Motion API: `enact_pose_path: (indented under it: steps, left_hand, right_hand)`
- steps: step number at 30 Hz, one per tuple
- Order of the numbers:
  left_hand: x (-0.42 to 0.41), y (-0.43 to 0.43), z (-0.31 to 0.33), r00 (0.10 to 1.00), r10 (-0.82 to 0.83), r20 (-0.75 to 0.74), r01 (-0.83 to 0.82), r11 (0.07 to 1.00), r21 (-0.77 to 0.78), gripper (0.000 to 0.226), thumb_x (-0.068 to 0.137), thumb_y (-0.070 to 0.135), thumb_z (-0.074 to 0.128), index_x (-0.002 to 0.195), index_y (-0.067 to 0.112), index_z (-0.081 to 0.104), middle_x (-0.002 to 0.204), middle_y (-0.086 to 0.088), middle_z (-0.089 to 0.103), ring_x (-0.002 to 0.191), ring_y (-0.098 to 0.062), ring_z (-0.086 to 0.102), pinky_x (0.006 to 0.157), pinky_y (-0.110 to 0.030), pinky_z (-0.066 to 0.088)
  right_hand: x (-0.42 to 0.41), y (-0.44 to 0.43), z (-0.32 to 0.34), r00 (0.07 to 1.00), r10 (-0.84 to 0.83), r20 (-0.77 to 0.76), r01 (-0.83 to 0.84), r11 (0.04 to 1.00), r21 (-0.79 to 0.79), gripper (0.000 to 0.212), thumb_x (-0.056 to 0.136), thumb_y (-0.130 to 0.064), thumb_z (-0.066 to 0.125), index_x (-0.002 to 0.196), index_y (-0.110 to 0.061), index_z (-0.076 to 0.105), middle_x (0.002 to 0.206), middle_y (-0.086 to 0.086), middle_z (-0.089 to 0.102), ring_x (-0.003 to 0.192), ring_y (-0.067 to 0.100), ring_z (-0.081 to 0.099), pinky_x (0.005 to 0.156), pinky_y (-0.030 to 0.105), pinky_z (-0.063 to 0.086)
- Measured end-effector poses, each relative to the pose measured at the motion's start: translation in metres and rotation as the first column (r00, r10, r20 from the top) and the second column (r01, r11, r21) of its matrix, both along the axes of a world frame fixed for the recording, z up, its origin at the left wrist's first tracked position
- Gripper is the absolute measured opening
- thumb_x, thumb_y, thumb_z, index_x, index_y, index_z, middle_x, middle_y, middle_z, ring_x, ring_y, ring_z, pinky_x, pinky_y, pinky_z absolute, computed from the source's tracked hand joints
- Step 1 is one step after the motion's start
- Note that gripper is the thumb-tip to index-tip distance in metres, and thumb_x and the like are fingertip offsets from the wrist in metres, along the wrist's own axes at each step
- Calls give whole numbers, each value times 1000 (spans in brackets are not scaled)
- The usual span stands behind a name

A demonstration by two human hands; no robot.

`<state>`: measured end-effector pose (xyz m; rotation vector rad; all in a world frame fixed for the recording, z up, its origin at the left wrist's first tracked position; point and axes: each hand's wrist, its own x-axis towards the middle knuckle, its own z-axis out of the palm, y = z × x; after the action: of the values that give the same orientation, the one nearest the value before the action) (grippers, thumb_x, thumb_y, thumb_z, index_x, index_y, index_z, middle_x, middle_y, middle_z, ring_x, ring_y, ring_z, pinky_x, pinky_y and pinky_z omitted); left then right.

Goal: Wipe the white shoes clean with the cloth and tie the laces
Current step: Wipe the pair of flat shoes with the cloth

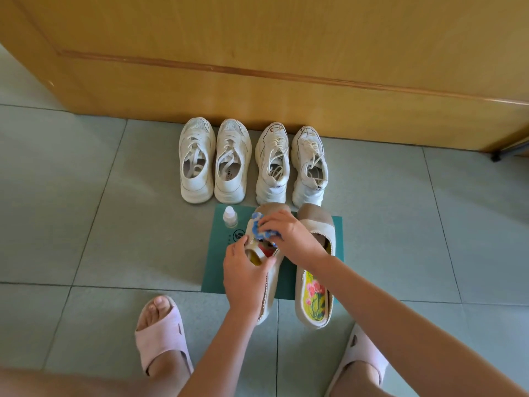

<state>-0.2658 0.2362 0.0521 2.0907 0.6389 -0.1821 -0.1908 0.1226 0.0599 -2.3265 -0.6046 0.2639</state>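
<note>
Right grip (289,233): fingers curled over a bunched blue-and-white cloth (257,222), grasping it and pressing it onto the upper of the left beige shoe (274,209).
Left grip (246,270): just nearer the person than the right grip. Thumb and fingers are clasped round the rim of the same shoe's opening, holding it.
Left beige shoe: under both grips, toe pointing away, lying on a green mat (217,262).
Right beige shoe (315,224): just right of the right grip and partly beneath its forearm, with a flowered insole showing.
Bottle (230,216): small, white and upright on the mat, just left of the right grip and apart from the cloth.
Left white pair (197,161): beyond both grips, touched by neither, toes at the wooden door (286,53), laces slack.
Right white pair (309,167): straight beyond the right grip, heels near the mat's far edge, laces loose.
Pink slippers (160,328): on the person's feet on the tiled floor (114,224), nearer than both grips.
</note>
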Motion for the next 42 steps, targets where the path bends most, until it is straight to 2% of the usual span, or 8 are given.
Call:
enact_pose_path:
  steps: [2, 5, 10, 15, 18, 23, 31, 42]
  left_hand:
    - [0, 0, 1, 1000, -8, -4, 8, 1000, 8, 71, 71, 39, 75, 134, 21, 46, 123, 3, 51, 113, -16, 51, 88, -33, 47]
    - [-1, 0, 1, 999, -35, -1, 35, 999, 38, 70, 73, 39, 74, 135, 21, 45, 124, 3, 51, 115, -15, 50, 88, -29, 45]
    - [-1, 0, 1, 999, -39, 9, 38, 998, 41, 70, 73, 37, 75, 135, 19, 46, 125, 2, 52, 117, -15, 49, 87, -25, 41]
    - [1, 0, -2, 999, -36, 9, 36, 998, 46, 72, 72, 36, 77, 134, 18, 46, 125, 1, 52, 115, -16, 50, 89, -27, 44]
    - [1, 0, -2, 999, -36, 10, 35, 998, 46, 72, 72, 37, 77, 134, 18, 46, 124, 1, 52, 114, -16, 51, 89, -28, 45]
    - [0, 2, -2, 1000, -28, 13, 28, 999, 22, 71, 73, 38, 76, 134, 19, 46, 122, 3, 51, 112, -14, 51, 87, -24, 43]
    - [0, 1, -1, 999, -38, 14, 37, 998, 47, 71, 73, 36, 76, 135, 19, 46, 123, 2, 52, 114, -15, 50, 90, -28, 45]
    - [1, 1, -1, 999, -51, -14, 51, 998, 41, 72, 74, 39, 75, 136, 20, 43, 125, 2, 50, 115, -14, 48, 90, -26, 43]
  right_hand:
    - [9, -1, 3, 999, -44, 18, 44, 999, 26, 23, 70, 20, 60, 87, 8, 69, 91, 14, 65, 85, 25, 57, 86, 9, 40]
    - [29, 5, -2, 972, -233, 40, 235, 970, -60, 17, 72, 17, 59, 83, 6, 68, 91, 18, 64, 89, 31, 53, 81, 33, 45]
    - [57, 18, -11, 900, -427, -83, 413, 899, -147, 15, 86, 5, 52, 85, 7, 67, 94, 18, 62, 99, 30, 48, 77, 23, 32]
    - [43, 28, 0, 928, -349, -131, 342, 937, -67, 22, 86, 1, 54, 64, -2, 58, 80, 11, 54, 92, 24, 44, 88, 35, 36]
    - [32, 25, 1, 964, -236, -119, 229, 971, -69, 14, 83, 4, 57, 89, 4, 70, 99, 15, 61, 100, 26, 46, 88, 27, 33]
    - [8, 10, 6, 981, -133, -143, 134, 991, -1, 20, 79, 5, 65, 97, 1, 72, 105, 15, 64, 99, 18, 49, 85, 5, 27]
    - [31, 6, 8, 869, -484, -106, 491, 870, 54, 26, 87, -2, 55, 103, -18, 68, 100, -4, 55, 84, 17, 58, 70, 31, 51]
    - [22, 3, -3, 924, -384, 1, 381, 916, -123, 22, 83, -11, 68, 101, 0, 71, 108, 11, 65, 104, 28, 51, 85, 28, 41]
